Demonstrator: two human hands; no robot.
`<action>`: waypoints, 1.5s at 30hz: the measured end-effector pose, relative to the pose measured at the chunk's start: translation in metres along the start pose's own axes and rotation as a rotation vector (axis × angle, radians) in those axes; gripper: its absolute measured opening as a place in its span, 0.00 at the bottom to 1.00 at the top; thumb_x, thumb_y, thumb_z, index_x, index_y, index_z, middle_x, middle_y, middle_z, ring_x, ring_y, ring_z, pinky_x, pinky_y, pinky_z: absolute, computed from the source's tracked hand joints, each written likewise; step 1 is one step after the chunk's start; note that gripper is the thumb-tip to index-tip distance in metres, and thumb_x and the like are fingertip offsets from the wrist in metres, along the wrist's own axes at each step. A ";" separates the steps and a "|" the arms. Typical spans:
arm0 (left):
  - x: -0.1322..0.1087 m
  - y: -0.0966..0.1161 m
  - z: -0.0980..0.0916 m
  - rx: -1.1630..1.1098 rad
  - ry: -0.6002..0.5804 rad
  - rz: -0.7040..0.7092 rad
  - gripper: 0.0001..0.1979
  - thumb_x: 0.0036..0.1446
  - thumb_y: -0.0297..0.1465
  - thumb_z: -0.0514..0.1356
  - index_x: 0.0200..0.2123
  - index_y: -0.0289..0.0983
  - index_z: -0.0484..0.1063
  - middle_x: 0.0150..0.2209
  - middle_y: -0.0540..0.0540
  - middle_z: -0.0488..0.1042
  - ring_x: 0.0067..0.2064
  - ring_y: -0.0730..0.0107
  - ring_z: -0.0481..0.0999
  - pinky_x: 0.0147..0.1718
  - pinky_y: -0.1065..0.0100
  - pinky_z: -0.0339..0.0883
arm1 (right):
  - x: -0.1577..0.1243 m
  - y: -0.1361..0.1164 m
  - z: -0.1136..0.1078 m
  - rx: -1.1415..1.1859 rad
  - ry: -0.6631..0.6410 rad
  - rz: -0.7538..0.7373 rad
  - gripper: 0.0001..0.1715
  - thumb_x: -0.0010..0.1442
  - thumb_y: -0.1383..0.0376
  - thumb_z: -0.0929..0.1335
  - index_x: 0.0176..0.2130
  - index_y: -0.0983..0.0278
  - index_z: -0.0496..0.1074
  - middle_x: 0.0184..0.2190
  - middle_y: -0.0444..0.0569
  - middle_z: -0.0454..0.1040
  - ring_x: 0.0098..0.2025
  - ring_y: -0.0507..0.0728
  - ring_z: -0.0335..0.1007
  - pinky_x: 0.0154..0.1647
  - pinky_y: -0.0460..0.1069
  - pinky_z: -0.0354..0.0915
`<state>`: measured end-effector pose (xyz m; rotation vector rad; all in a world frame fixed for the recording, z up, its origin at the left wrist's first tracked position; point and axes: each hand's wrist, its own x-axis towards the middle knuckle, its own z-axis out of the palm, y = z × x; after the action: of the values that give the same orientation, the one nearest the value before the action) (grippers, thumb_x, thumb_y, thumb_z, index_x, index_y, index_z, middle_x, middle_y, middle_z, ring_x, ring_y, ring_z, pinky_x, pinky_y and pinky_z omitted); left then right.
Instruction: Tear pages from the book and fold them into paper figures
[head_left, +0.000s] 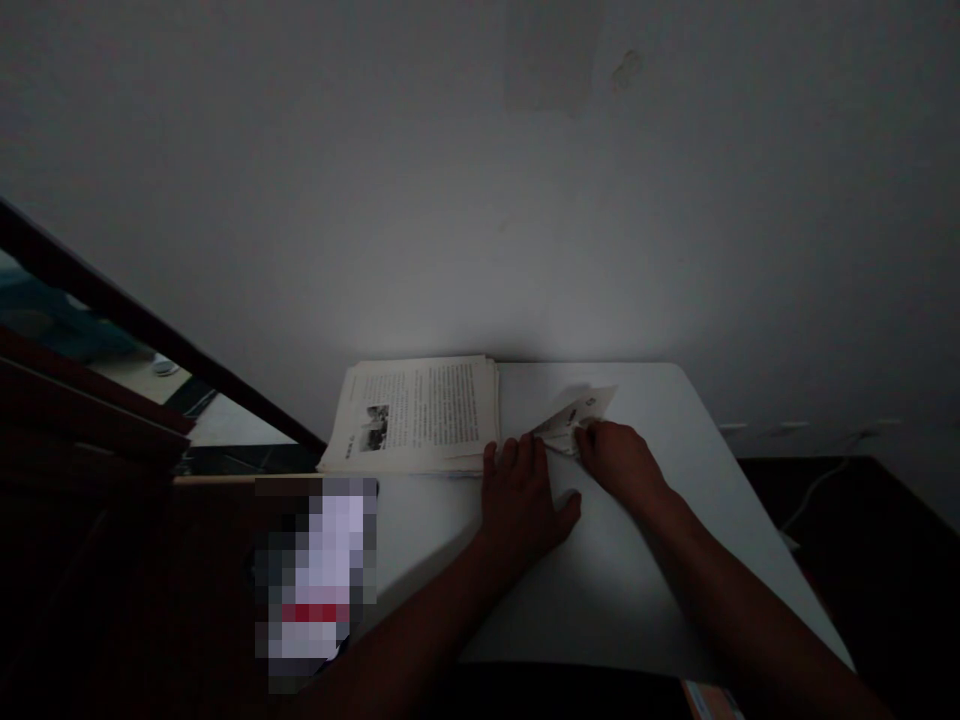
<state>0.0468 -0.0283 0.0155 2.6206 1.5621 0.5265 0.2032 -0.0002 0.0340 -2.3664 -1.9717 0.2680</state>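
Note:
A folded sheet of printed paper (587,407) lies on the white table, with one pointed corner raised toward the back right. My right hand (619,458) is closed, pinching the near right edge of this paper between thumb and fingers. Flat on the table, my left hand (521,500) has its fingers stretched out and its thumb apart. Its fingertips rest at the paper's left end, close to the corner of a stack of printed pages (420,415). Part of the folded paper is hidden behind both hands.
The white table (600,600) stands against a grey wall (450,200). A pixelated blurred object (322,570) is at the table's left edge. Farther left is a dark-framed opening or mirror (165,340). A pale cable (814,490) runs along the right side.

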 end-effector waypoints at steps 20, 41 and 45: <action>0.002 -0.001 -0.004 0.022 -0.021 -0.004 0.33 0.51 0.48 0.54 0.55 0.32 0.60 0.54 0.35 0.64 0.55 0.49 0.61 0.57 0.46 0.46 | 0.001 0.000 0.000 0.010 -0.019 0.015 0.23 0.64 0.58 0.56 0.35 0.67 0.74 0.34 0.58 0.77 0.38 0.60 0.74 0.38 0.50 0.62; -0.001 -0.002 0.003 0.023 -0.021 0.013 0.34 0.53 0.48 0.52 0.57 0.32 0.59 0.57 0.36 0.62 0.57 0.48 0.59 0.58 0.45 0.44 | 0.000 -0.001 -0.001 0.002 -0.035 0.021 0.24 0.64 0.58 0.55 0.35 0.67 0.74 0.35 0.60 0.77 0.38 0.60 0.75 0.37 0.50 0.62; -0.001 -0.004 0.005 0.016 -0.018 0.016 0.34 0.53 0.49 0.52 0.57 0.32 0.59 0.58 0.35 0.62 0.57 0.48 0.60 0.58 0.45 0.43 | -0.001 -0.001 -0.001 -0.006 -0.023 0.019 0.23 0.63 0.58 0.56 0.34 0.67 0.74 0.34 0.59 0.77 0.37 0.61 0.74 0.37 0.50 0.62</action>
<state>0.0446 -0.0272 0.0097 2.6434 1.5484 0.4925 0.2025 -0.0009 0.0351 -2.3980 -1.9638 0.2917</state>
